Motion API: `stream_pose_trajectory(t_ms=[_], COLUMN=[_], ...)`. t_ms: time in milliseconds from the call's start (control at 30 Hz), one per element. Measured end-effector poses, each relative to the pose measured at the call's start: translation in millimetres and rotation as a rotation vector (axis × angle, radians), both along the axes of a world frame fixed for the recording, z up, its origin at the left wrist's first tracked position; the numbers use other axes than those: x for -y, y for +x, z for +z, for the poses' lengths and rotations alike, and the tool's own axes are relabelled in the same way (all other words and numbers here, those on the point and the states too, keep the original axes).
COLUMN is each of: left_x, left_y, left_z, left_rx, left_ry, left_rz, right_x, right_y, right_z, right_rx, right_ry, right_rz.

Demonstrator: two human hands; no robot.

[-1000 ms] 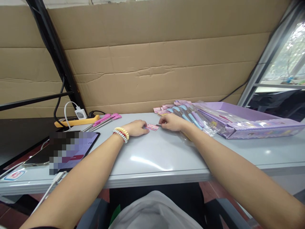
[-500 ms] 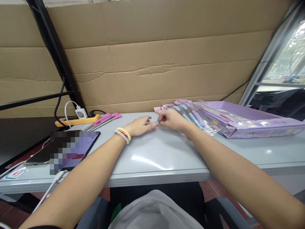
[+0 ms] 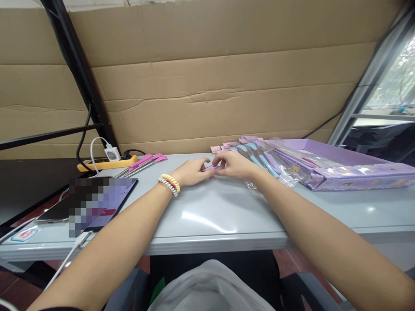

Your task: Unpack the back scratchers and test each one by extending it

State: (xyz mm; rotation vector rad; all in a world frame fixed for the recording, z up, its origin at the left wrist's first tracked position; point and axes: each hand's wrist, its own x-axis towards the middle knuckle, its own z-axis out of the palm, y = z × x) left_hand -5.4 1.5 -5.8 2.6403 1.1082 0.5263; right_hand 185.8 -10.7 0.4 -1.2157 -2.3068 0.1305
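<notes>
My left hand (image 3: 192, 171) and my right hand (image 3: 236, 164) meet at the middle of the grey table (image 3: 207, 216). Between their fingertips they pinch a small pink card (image 3: 212, 169), held just above the table top. The left wrist wears coiled bracelets (image 3: 169, 183). Just right of my right hand lies a clear bag of blue and purple tools (image 3: 262, 160). More small pink cards (image 3: 227, 146) lie behind the hands by the cardboard wall.
A long purple box (image 3: 337, 168) lies at the right. At the left lie a tablet (image 3: 97, 203), a phone, pink-handled tools (image 3: 142, 163) and a yellow power strip (image 3: 106, 163) with a charger. Cardboard sheets wall off the back.
Both hands have drawn together and lifted the pink card off the table; a second ago it lay flat between them.
</notes>
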Motion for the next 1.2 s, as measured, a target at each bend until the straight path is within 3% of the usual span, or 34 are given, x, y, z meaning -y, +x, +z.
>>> stream_pose_trajectory(t_ms=[100, 233, 333, 533, 667, 1200], left_x=[-5, -9, -11, -15, -17, -17], left_y=[-2, -5, -7, -9, -11, -12], left_z=[-3.4, -6.6, -6.8, -8.2, -8.5, -7.4], left_rx=[-0.052, -0.148, -0.215, -0.271, -0.298, -0.289], left_ry=[0.033, 0.095, 0.103, 0.075, 0.043, 0.021], left_rz=[0.087, 0.170, 0.188, 0.184, 0.196, 0.137], right_x=[0, 0, -1, -6, -8, -9], right_y=[3, 13, 26, 52, 56, 65], right_z=[2.6, 10.6, 16.3, 19.6, 17.7, 18.9], right_rx=[0.042, 0.141, 0.200, 0.228, 0.214, 0.240], right_ry=[-0.009, 0.031, -0.035, -0.134, -0.157, -0.195], right_rz=[-0.099, -0.478, -0.729, -0.966, -1.031, -1.006])
